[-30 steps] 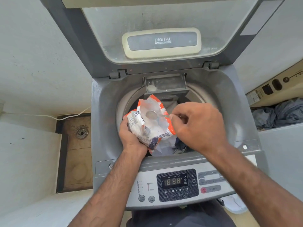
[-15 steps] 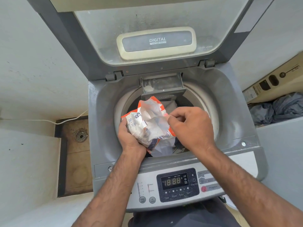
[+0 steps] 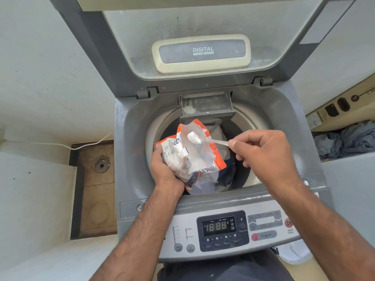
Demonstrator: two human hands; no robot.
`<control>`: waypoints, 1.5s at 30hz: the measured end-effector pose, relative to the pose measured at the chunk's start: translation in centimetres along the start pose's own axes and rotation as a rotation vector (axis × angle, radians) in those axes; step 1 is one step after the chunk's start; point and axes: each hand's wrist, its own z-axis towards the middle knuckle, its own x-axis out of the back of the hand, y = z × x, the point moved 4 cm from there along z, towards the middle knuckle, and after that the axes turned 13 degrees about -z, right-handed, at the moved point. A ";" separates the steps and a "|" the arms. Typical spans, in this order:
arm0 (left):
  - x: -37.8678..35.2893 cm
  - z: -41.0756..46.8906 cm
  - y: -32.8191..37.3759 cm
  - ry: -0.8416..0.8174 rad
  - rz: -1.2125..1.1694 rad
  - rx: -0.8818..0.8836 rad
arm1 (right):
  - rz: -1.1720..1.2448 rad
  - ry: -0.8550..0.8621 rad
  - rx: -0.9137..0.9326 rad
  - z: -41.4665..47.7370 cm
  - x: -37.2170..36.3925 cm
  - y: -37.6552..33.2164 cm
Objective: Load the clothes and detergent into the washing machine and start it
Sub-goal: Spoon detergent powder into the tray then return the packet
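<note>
**Spoon lifted out, heaped with powder**

My left hand (image 3: pixel 165 169) grips the detergent packet (image 3: pixel 188 155) over the washing machine (image 3: pixel 129 126) drum. My right hand (image 3: pixel 265 157), fingers pinched shut on the spoon (image 3: pixel 205 139), has pulled it up out of the packet since half a second ago. Clothes (image 3: pixel 227 171) lie in the drum; the detergent tray (image 3: pixel 207 105) sits at twelve o'clock.

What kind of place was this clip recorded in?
Probably a home laundry or wash area. A top-loading washing machine stands with its lid up and clothes in the drum, a floor drain sits in a sunken patch beside it, and the left hand holds a detergent packet.
</note>
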 end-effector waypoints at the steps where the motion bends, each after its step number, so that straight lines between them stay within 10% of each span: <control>1: 0.0 0.0 0.0 -0.003 0.001 -0.001 | -0.056 0.001 0.020 0.0 -0.1 0.0; 17: -0.1 -0.4 0.1 0.056 -0.007 0.013 | 0.228 0.007 -0.150 5.5 1.2 -1.2; 28: 0.4 -0.1 -0.2 0.079 0.011 0.053 | -0.491 0.295 0.230 8.0 -5.0 -3.4; 36: 0.6 0.4 -0.3 0.060 0.001 0.082 | -0.572 0.384 0.420 7.9 -5.0 -2.8; 45: 0.0 -0.3 -0.2 0.041 0.039 0.098 | -0.135 0.362 0.261 3.2 0.5 -3.7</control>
